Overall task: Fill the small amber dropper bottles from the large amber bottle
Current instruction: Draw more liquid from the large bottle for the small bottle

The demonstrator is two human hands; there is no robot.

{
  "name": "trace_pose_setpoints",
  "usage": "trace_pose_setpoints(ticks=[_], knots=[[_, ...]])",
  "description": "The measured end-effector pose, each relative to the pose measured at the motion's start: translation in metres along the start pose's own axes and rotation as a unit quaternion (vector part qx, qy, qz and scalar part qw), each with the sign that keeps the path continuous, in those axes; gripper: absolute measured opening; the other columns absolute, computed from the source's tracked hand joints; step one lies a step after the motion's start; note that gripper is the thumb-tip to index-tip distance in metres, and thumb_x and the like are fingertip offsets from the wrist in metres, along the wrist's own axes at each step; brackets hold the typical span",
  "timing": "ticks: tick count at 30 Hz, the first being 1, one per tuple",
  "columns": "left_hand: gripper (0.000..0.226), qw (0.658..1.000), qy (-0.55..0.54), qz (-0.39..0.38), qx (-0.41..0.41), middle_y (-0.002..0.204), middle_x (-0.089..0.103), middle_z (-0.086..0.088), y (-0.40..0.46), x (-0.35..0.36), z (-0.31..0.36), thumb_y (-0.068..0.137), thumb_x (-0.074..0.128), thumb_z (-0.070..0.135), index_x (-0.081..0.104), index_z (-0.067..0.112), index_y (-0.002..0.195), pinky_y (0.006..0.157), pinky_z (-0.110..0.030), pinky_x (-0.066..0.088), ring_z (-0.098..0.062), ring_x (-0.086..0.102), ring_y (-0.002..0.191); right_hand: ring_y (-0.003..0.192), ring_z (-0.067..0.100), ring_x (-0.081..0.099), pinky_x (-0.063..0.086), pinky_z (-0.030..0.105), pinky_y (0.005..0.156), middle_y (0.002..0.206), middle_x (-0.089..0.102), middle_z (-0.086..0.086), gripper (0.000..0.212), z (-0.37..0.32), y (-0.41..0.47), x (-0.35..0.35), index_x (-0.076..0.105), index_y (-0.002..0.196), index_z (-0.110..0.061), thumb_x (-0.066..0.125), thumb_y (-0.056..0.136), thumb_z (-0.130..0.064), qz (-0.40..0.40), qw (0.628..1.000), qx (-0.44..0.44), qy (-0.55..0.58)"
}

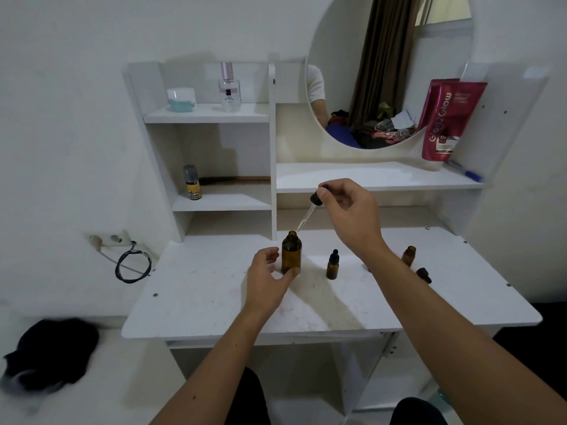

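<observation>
We sit at a white desk point(214, 289). The big bottle point(291, 252) stands upright and uncapped near the desk's middle. Our left hand point(267, 279) curls loosely round its base, thumb touching the foot of the glass, fingers half open beside it rather than clamped. Our right hand point(348, 210) pinches a dropper point(310, 210) by its black bulb, held tilted, its glass tip just above and right of the bottle's mouth; whether it touches the rim, we cannot tell. A capped small bottle point(332, 265) stands just right of the big one. Another, open bottle point(408, 255) stands beyond our right forearm, with a loose black cap point(423, 275) lying beside it.
</observation>
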State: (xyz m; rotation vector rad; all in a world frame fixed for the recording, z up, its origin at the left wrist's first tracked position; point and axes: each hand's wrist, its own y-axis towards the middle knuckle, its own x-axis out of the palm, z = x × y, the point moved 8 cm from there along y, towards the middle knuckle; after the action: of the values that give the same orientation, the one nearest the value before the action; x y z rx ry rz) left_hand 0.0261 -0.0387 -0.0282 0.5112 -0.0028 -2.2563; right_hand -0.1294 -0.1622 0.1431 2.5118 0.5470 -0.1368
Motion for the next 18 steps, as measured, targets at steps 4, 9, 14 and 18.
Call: trace_pose_setpoints(ticks=[4, 9, 14, 18], knots=[[0.058, 1.0, -0.01, -0.01, 0.013, 0.124, 0.065, 0.01, 0.007, 0.007, 0.003, 0.082, 0.085, 0.037, 0.056, 0.025, 0.13, 0.099, -0.03, 0.053, -0.012, 0.061, 0.113, 0.095, 0.009, 0.074, 0.058, 0.021, 0.09, 0.098, 0.078, -0.004, 0.011, 0.004, 0.002, 0.007, 0.074, 0.107, -0.014, 0.071, 0.098, -0.02, -0.008, 1.0, 0.001, -0.001], [0.053, 1.0, -0.017, -0.016, 0.014, 0.119, 0.067, 0.01, 0.005, 0.006, 0.003, 0.084, 0.084, 0.035, 0.059, 0.023, 0.129, 0.097, -0.023, 0.051, -0.008, 0.062, 0.109, 0.095, 0.01, 0.074, 0.058, 0.024, 0.09, 0.098, 0.078, -0.004, 0.011, 0.0, 0.005, 0.013, 0.074, 0.107, -0.013, 0.071, 0.098, -0.019, -0.011, 1.0, -0.012, 0.004], [0.052, 1.0, -0.015, -0.015, 0.01, 0.121, 0.068, 0.009, 0.005, 0.006, 0.004, 0.085, 0.083, 0.033, 0.059, 0.021, 0.13, 0.098, -0.024, 0.05, -0.009, 0.062, 0.108, 0.094, 0.006, 0.073, 0.057, 0.019, 0.088, 0.098, 0.077, -0.006, 0.01, -0.006, 0.0, 0.021, 0.074, 0.106, -0.014, 0.071, 0.098, -0.019, -0.029, 0.998, -0.039, -0.032], [0.053, 1.0, -0.009, -0.016, 0.007, 0.123, 0.068, 0.008, 0.004, 0.007, 0.004, 0.085, 0.082, 0.032, 0.059, 0.02, 0.131, 0.102, -0.029, 0.051, -0.012, 0.062, 0.111, 0.094, 0.005, 0.071, 0.055, 0.015, 0.088, 0.099, 0.076, -0.007, 0.011, 0.0, -0.004, 0.028, 0.074, 0.106, -0.015, 0.071, 0.098, -0.021, -0.045, 0.996, -0.049, -0.066]])
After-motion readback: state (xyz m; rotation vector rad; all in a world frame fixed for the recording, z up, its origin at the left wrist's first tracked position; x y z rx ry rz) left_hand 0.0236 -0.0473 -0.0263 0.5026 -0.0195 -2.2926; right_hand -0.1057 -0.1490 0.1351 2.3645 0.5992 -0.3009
